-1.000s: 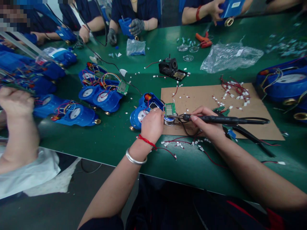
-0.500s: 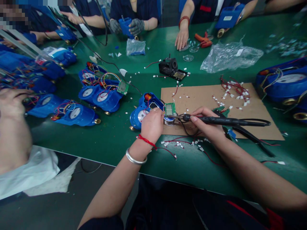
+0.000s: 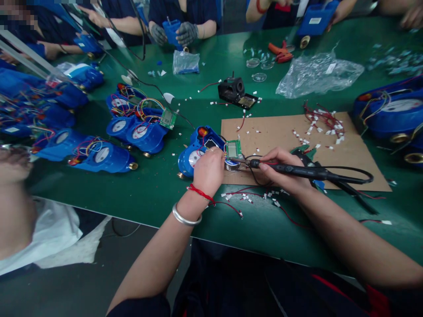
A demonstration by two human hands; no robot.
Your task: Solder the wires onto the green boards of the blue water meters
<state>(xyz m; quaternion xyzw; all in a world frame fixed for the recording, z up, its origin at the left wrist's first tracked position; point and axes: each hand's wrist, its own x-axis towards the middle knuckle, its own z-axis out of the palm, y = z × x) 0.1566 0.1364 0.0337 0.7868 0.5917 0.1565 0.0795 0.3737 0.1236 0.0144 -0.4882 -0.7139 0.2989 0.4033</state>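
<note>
My right hand (image 3: 284,169) grips a black soldering iron (image 3: 297,171), its tip pointing left toward a small green circuit board with a display (image 3: 233,149). Fingers closed, my left hand (image 3: 209,171) is at the left edge of that board, in front of a blue water meter (image 3: 189,159); what its fingertips pinch is hidden. Wires run between the open meter housing and the board. Just under the board stands a solder spool (image 3: 232,165), partly covered.
A cardboard sheet (image 3: 360,169) carries red wires with white connectors (image 3: 325,121) and green-handled cutters (image 3: 306,152). Behind it stands a black soldering iron stand (image 3: 235,91). More blue meters (image 3: 145,135) fill the left. Co-workers' hands (image 3: 187,34) are across the table; another arm (image 3: 15,198) is at left.
The soldering iron's handle has tilted slightly, its rear end lower; my left hand stays nearly in place. Across the table, a co-worker's hand with a red bracelet has lifted off the tabletop.
</note>
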